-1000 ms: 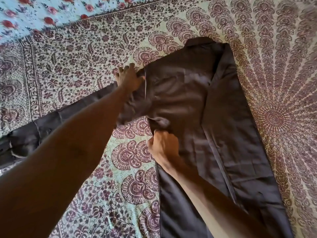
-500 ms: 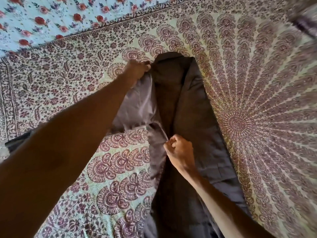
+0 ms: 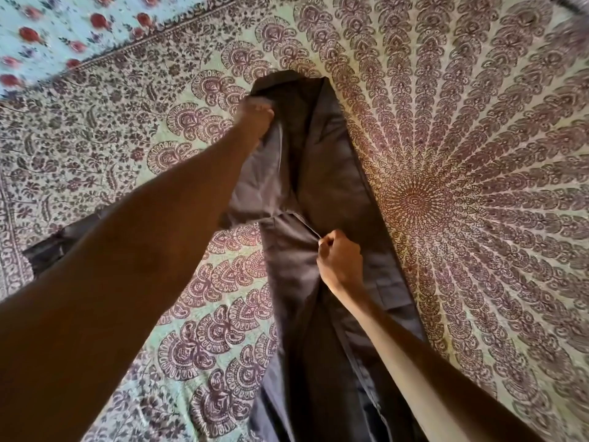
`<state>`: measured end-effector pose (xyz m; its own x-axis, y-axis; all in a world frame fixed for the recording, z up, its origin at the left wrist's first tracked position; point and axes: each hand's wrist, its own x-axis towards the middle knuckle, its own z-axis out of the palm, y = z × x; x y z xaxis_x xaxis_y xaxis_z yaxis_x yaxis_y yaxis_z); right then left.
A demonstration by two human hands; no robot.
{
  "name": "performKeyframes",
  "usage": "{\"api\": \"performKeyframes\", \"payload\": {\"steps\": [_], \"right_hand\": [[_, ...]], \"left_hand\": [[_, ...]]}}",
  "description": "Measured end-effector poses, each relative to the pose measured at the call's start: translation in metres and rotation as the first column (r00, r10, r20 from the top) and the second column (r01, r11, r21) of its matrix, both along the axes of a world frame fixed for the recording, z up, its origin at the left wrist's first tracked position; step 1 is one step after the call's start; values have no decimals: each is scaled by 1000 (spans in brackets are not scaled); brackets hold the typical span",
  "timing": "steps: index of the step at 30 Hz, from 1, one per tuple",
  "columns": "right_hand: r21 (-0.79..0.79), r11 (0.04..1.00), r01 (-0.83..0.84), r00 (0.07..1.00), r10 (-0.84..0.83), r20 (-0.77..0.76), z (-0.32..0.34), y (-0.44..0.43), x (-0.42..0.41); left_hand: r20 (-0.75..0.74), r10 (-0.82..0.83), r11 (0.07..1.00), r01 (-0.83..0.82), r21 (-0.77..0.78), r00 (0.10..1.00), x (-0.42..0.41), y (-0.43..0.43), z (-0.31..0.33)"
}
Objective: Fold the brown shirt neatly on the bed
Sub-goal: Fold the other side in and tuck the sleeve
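The brown shirt (image 3: 331, 186) lies lengthwise on the patterned bedspread (image 3: 462, 202), collar end far from me, its right side folded inward. My left hand (image 3: 256, 118) grips the shirt's left shoulder edge near the collar and lifts it over the body. My right hand (image 3: 339, 263) pinches the left side seam at mid-length, raised off the bed. The left sleeve (image 3: 47, 250) trails out to the left, mostly hidden under my left forearm. The shirt's hem runs out of view at the bottom.
The bedspread has a round mandala centre (image 3: 414, 202) just right of the shirt. A light blue floral sheet (image 3: 47, 30) shows at the far left corner. Bare bedspread surrounds the shirt on both sides.
Both hands have carried the shirt's left side up and inward over the body, making the shirt narrower. The left hand moved from the armpit area up toward the collar.
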<state>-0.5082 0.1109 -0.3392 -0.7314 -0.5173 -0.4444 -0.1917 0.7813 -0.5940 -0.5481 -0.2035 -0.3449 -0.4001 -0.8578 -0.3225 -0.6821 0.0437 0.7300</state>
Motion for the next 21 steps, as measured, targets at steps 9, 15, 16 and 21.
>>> {"api": "performKeyframes", "payload": {"steps": [9,15,16,21], "right_hand": [[15,999,33,999,-33,8,2,6,-2],[42,999,-14,999,12,48,4,7,2],[64,998,-28,998,25,49,4,9,3],[130,990,-55,996,45,74,12,23,12]], "left_hand": [[287,-159,977,193,-94,945,20,37,24],[439,-100,872,291,-394,893,57,74,30],[415,-73,872,260,-414,907,64,84,29],[218,-63,920,142,-366,974,115,155,24]]}}
